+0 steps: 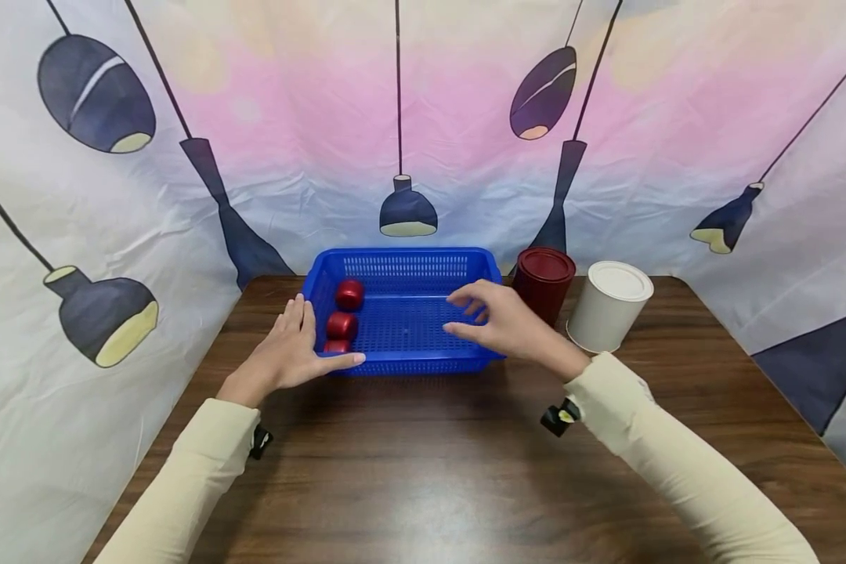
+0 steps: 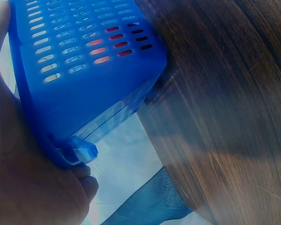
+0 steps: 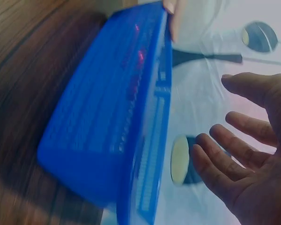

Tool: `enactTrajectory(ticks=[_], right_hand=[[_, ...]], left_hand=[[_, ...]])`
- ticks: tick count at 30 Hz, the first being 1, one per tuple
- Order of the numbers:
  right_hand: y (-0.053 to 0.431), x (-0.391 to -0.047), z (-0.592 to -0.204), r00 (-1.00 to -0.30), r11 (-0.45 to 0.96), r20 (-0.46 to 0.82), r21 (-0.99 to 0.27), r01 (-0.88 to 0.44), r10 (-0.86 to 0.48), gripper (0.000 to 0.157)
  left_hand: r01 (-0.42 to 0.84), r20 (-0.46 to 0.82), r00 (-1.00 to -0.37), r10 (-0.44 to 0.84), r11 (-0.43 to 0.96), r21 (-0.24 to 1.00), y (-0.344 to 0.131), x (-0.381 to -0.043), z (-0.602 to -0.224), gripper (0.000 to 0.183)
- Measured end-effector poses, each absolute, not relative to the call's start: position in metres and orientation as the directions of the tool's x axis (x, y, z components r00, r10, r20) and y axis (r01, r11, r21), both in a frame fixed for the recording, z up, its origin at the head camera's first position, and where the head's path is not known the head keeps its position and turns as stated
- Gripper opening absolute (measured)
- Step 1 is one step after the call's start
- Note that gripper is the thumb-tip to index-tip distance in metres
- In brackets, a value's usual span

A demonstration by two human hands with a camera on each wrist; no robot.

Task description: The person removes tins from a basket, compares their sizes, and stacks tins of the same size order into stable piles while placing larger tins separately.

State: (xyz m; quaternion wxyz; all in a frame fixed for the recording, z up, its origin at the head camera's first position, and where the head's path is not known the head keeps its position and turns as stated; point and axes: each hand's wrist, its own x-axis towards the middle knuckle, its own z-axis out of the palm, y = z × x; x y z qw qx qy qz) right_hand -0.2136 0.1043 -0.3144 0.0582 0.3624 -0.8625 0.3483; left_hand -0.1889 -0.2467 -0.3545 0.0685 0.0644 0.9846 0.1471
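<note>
Wood-grain desk (image 1: 416, 470) | left hand (image 1: 289, 351), thumb spread from fingers, touches blue basket (image 1: 423, 365) holding red cylinders (image 1: 342, 326) | right hand (image 1: 505, 319), fingers parted, above it

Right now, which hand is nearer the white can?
Right: the right hand is over the basket, left of the white can; the left hand touches the basket's left end.

Plastic basket (image 1: 409, 356), glossy wooden table (image 1: 409, 454)
</note>
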Motion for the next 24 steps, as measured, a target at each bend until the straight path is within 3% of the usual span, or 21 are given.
enactTrajectory(ticks=[11, 24], right_hand=[[0.027, -0.223, -0.329, -0.757, 0.559, 0.091, -0.618, -0.553, -0.647, 0.045], [-0.026, -0.238, -0.324, -0.769, 0.656, -0.111, -0.605, -0.451, -0.630, 0.055]], left_hand=[[0.093, -0.123, -0.983, 0.136, 0.949, 0.300, -0.246, -0.189, -0.358, 0.141], [0.109, -0.124, -0.981, 0.150, 0.951, 0.290, -0.247, -0.190, -0.355, 0.139]])
